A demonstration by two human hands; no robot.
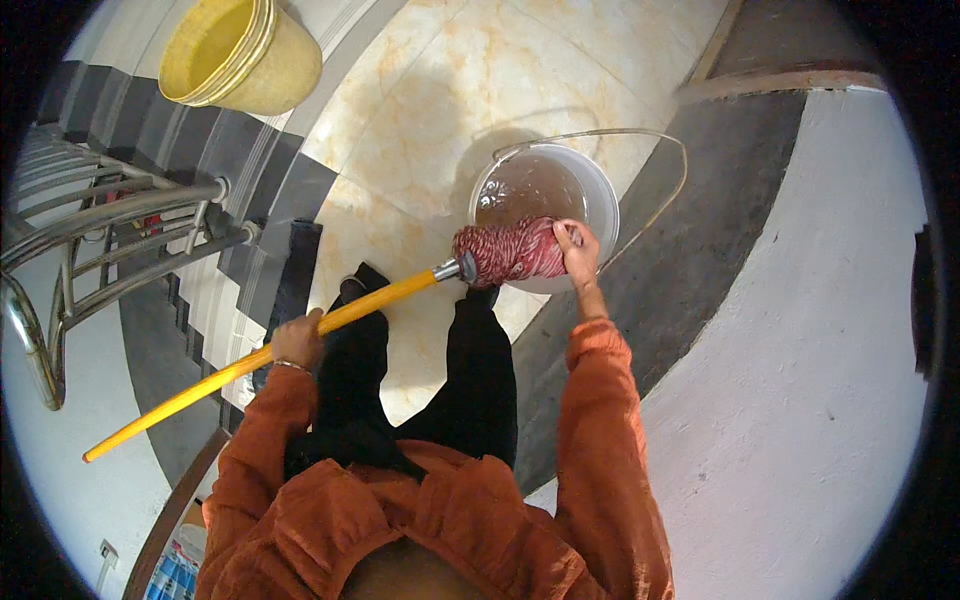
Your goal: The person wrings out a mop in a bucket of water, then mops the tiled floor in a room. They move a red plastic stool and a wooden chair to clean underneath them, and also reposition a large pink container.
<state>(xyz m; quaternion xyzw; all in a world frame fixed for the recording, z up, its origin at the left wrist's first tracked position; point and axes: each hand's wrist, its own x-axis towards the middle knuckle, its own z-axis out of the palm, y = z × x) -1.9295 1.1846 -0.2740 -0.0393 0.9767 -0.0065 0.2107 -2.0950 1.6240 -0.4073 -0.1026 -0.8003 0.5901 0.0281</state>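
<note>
- The mop (390,292) is held across the front of the person, over the legs.
- Its long yellow stick (200,388) runs on a slant. The bare end points to the person's near left, and the string end points to the far right.
- The red and white strings (510,250) are bunched in a fat roll, in line with the stick. They are over the near side of the white bucket (600,200). Whether they touch its rim is hard to tell.
- The left hand (300,340) is curled around the stick, near its middle.
- The right hand (577,252) is bent closed on the far end of the strings and grips them.
- Brown water (530,190) is in the white bucket. The strings and right hand hide part of its opening.
- The bucket's thin wire handle (684,172) leans out to the right.
- A yellow bucket (285,70) is at the far left, by the gray striped steps (235,145).
- A shiny metal rail (120,290) sticks in from the left, well apart from the strings.
</note>
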